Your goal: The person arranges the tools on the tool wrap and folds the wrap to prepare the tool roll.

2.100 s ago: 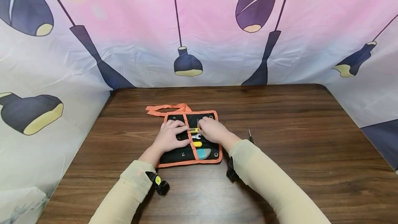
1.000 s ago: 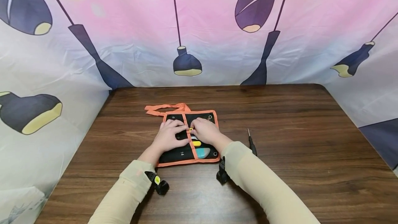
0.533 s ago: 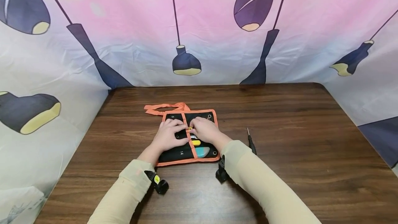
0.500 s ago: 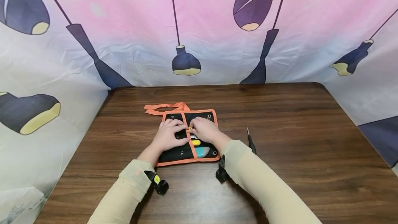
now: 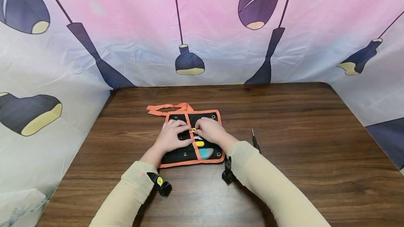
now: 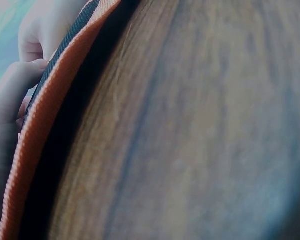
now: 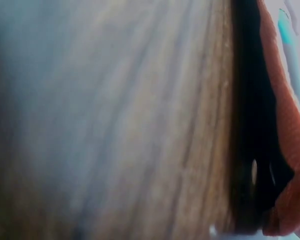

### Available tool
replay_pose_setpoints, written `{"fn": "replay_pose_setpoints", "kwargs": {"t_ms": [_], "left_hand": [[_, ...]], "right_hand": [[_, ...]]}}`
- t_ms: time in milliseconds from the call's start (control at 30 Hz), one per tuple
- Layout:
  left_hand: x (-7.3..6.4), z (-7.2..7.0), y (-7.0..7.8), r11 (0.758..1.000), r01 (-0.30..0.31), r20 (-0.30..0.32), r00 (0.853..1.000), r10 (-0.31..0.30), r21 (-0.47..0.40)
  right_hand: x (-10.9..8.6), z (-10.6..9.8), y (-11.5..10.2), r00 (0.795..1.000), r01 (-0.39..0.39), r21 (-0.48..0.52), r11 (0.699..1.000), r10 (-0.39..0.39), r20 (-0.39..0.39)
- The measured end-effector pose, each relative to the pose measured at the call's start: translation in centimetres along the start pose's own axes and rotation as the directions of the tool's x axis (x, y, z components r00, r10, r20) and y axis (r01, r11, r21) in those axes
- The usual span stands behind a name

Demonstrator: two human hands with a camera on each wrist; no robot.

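Observation:
A black tool pouch (image 5: 173, 156) with orange trim lies spread on the table. My left hand (image 5: 172, 136) rests across it, fingers fairly straight, with thumb and fingertips at the orange band (image 5: 197, 153) along the pocket mouths. At that band my right hand (image 5: 209, 130) pinches a small yellow tool (image 5: 194, 129), of which only a short end shows. Below it a wrench (image 5: 198, 137), a yellow handle (image 5: 200, 144) and a teal-and-grey handle (image 5: 206, 153) stick out of their pockets. The left wrist view catches the pouch's orange edge (image 6: 50, 107) beside the fingers.
A black-handled screwdriver (image 5: 255, 142) lies on the wooden table (image 5: 315, 143), right of the pouch. The pouch's orange tie straps (image 5: 170, 108) trail off its far left corner. A printed cloth (image 5: 142, 59) hangs behind and at both sides.
My right hand has moved left to the orange band, and the yellow tool has slid deeper into its pocket, so less shows. My left hand has stayed in place.

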State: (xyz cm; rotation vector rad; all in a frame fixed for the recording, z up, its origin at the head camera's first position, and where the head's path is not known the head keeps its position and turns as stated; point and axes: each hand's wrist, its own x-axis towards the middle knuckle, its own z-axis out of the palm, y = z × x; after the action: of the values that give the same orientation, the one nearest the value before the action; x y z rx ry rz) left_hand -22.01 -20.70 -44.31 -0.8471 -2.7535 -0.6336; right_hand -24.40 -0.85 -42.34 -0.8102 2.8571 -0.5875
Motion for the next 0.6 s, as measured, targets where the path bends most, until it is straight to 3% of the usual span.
{"fn": "replay_pose_setpoints", "kwargs": {"t_ms": [600], "left_hand": [[-0.07,-0.07,0.05,1.000,-0.002,-0.010,1.000,0.002,0.000]], "right_hand": [[0.12,0.13,-0.13,1.000,-0.015,0.028,0.999,0.015,-0.001]]}}
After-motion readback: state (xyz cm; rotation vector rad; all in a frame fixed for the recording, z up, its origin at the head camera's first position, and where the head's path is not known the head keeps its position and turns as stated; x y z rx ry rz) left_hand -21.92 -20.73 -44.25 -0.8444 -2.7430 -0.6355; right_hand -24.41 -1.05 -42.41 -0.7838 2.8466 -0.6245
